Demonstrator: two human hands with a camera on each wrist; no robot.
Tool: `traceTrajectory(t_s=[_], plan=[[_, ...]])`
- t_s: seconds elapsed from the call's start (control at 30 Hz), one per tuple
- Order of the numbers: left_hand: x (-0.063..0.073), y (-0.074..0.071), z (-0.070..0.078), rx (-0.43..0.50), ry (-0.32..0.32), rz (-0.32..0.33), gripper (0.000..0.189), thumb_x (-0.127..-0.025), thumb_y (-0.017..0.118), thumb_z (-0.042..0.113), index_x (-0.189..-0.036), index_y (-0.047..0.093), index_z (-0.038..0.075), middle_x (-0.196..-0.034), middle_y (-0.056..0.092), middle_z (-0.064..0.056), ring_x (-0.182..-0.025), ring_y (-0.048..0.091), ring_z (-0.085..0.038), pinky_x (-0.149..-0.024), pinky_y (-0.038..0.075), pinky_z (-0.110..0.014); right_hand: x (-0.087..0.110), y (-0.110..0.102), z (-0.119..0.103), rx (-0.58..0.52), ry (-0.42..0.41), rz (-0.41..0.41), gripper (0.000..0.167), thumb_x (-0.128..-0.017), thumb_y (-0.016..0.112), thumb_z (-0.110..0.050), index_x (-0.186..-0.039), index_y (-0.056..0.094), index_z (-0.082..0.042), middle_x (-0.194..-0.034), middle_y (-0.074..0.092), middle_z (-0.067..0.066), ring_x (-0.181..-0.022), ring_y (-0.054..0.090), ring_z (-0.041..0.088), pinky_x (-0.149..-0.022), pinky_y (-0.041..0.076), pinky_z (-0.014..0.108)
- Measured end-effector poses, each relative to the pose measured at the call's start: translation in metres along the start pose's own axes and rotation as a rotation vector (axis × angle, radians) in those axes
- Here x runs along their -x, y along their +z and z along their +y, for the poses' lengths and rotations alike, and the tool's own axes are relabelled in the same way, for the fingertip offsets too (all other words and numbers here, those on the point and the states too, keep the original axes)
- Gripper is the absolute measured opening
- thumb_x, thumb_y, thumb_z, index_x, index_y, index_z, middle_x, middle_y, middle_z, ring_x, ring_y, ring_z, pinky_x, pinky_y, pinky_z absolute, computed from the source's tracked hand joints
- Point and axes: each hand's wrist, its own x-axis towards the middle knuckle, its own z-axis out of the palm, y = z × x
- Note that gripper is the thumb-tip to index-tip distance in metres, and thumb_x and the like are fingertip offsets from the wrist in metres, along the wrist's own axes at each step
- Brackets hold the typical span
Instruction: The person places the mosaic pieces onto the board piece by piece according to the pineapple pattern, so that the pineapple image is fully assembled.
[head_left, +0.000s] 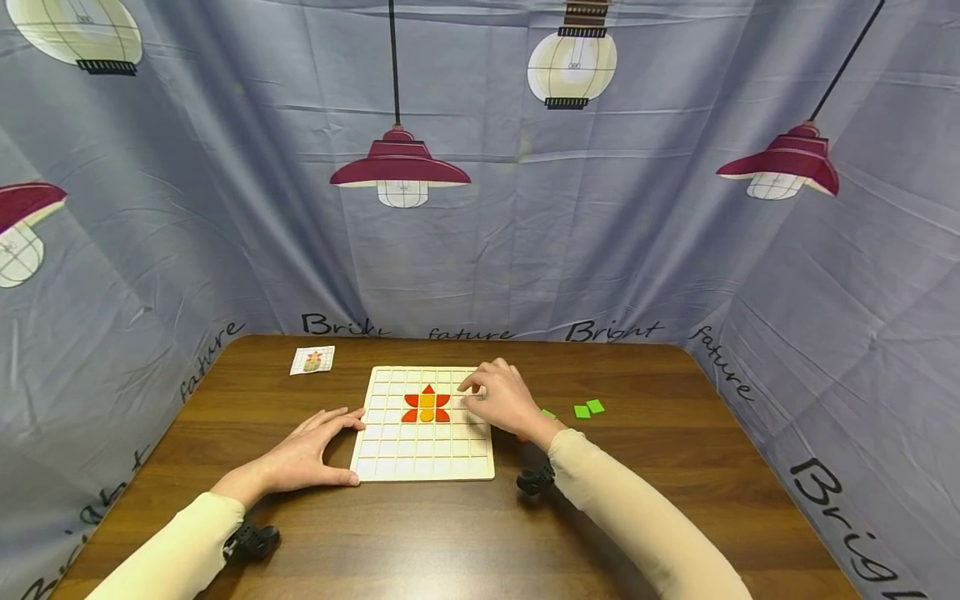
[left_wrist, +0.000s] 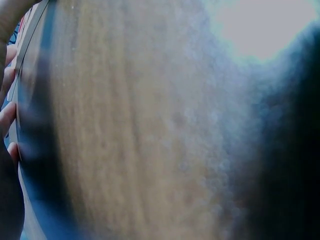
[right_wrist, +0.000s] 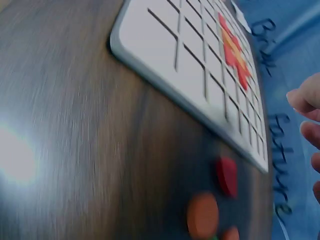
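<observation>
A cream grid board (head_left: 420,458) lies flat on the table. On it, red and yellow-orange flat pieces (head_left: 427,402) form a flower-like figure, with a red triangle (head_left: 428,389) at the top. My left hand (head_left: 303,454) touches the board's left side, fingertips along the edge and thumb by the near left corner; the left wrist view shows only part of its fingers (left_wrist: 7,120). Over the board's right part hovers my right hand (head_left: 501,400), fingers bent and thumb apart from them, with nothing visible between. In the right wrist view, its fingertips (right_wrist: 295,100) appear at the right edge.
Green square tiles (head_left: 582,412) lie right of the board. A red piece (right_wrist: 227,176) and an orange piece (right_wrist: 202,215) sit near its right edge, mostly hidden by my wrist in the head view. A pattern card (head_left: 312,360) lies at the back left. Curtains surround the wooden table (head_left: 637,500).
</observation>
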Motion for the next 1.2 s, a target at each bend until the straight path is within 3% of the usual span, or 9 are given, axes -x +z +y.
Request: traceTrajectory(t_s=[0.3,0.6,0.9,1.2], plan=[[0.004,0.001,0.000,0.009,-0.019,-0.001,0.078,-0.076,0.082,0.064,-0.136,0.058,0.022,-0.161,0.040,-0.003,-0.148,0.030,-0.043,-0.116,0.017,-0.071,0.035,-0.047,0.045,-0.030,0.086,0.053,0.019,-0.091,0.077,-0.030,-0.107,0.079,-0.020,-0.095,0.063,-0.011,-0.097,0.051,0.017,-0.088,0.041,0.041],[0.006,0.002,0.000,0.009,-0.022,0.005,0.078,-0.075,0.082,0.064,-0.136,0.058,0.022,-0.161,0.040,-0.004,-0.147,0.030,-0.044,-0.115,0.017,-0.071,0.072,-0.072,0.085,-0.026,0.101,0.100,0.023,-0.088,0.081,-0.026,-0.110,0.079,-0.017,-0.099,0.067,-0.007,-0.100,0.052,0.021,-0.090,0.041,0.046],[0.004,0.000,0.002,0.013,-0.026,-0.009,0.080,-0.075,0.082,0.065,-0.138,0.057,0.021,-0.161,0.040,-0.004,-0.148,0.030,-0.041,-0.117,0.016,-0.069,0.093,-0.067,0.111,0.043,0.129,-0.064,0.027,-0.088,0.081,-0.030,-0.114,0.079,-0.029,-0.109,0.065,-0.007,-0.106,0.048,0.022,-0.085,0.037,0.042],[0.000,0.000,0.004,0.008,-0.014,-0.010,0.078,-0.076,0.082,0.063,-0.137,0.058,0.021,-0.161,0.040,-0.004,-0.148,0.030,-0.042,-0.116,0.016,-0.070,0.091,-0.055,0.116,0.052,0.117,-0.113,0.030,-0.087,0.080,-0.025,-0.116,0.078,-0.033,-0.109,0.061,-0.008,-0.103,0.045,0.020,-0.081,0.034,0.040]])
